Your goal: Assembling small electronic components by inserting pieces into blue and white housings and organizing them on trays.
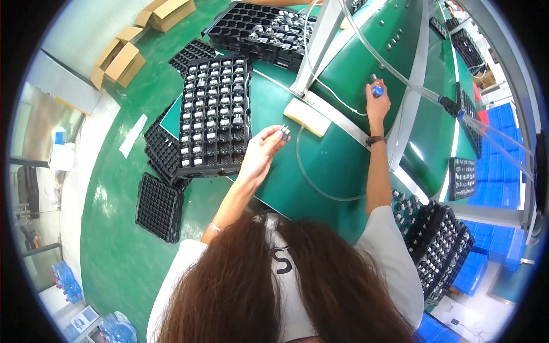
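Observation:
Between the thumb and fingers of my left hand (261, 151) is a small metal part with thin prongs (285, 132), held above the green table. To the left of that hand, a black compartment tray (245, 97) carries rows of small silver and black parts; several pockets at its near end hold none. My right hand (377, 107) reaches out over the green conveyor belt (349, 71), its fingers closed around a small blue object (377, 90) whose kind I cannot make out. A small metal piece (373, 78) shows just past those fingers.
A yellow-edged white pad (307, 116) lies by the metal rail. Clear tubing (400, 77) crosses above the belt. Another filled tray (251, 31) stands at the far side, and stacked trays (437, 248) rise at the right. Black trays (158, 207) and cardboard boxes (123, 62) are at the left.

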